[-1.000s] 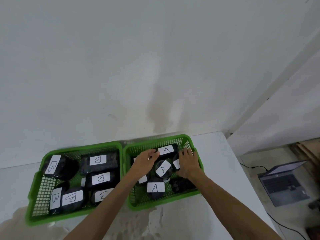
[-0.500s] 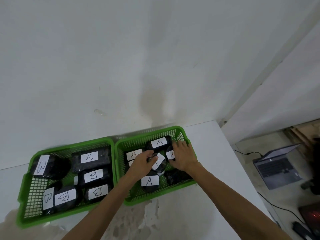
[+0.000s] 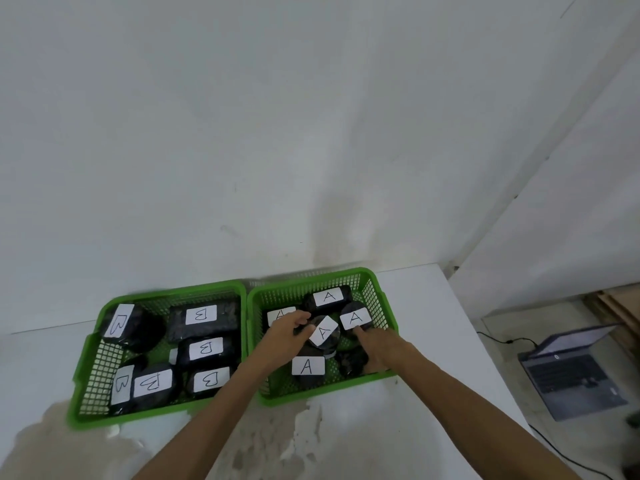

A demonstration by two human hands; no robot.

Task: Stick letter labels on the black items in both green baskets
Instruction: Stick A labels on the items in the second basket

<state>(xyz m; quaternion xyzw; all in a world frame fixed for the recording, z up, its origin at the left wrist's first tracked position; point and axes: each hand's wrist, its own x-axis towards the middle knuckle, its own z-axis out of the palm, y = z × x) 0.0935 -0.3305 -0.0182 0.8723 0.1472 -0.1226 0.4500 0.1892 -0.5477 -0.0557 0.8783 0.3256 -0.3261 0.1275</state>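
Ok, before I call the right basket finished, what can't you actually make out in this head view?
- Black item in the right basket: no label visible; the right hand covers part of it.
- Label at that basket's left: the left hand hides part of its letter.
- Small white piece in the left basket: mostly hidden behind a black item, unreadable.

Two green baskets are seen side by side on a white table (image 3: 433, 306) against a wall. In the left basket (image 3: 86, 375), black items carry white labels marked B (image 3: 201, 314). In the right basket (image 3: 377, 296), black items carry labels marked A (image 3: 328, 296). The left hand (image 3: 285, 336) is curled over a black item with a tilted A label (image 3: 323, 331). The right hand (image 3: 382, 346) is laid inside the right basket, fingers (image 3: 360, 330) touching the item under another A label (image 3: 355, 318). A laptop (image 3: 571, 375) is seen open on the floor at right.
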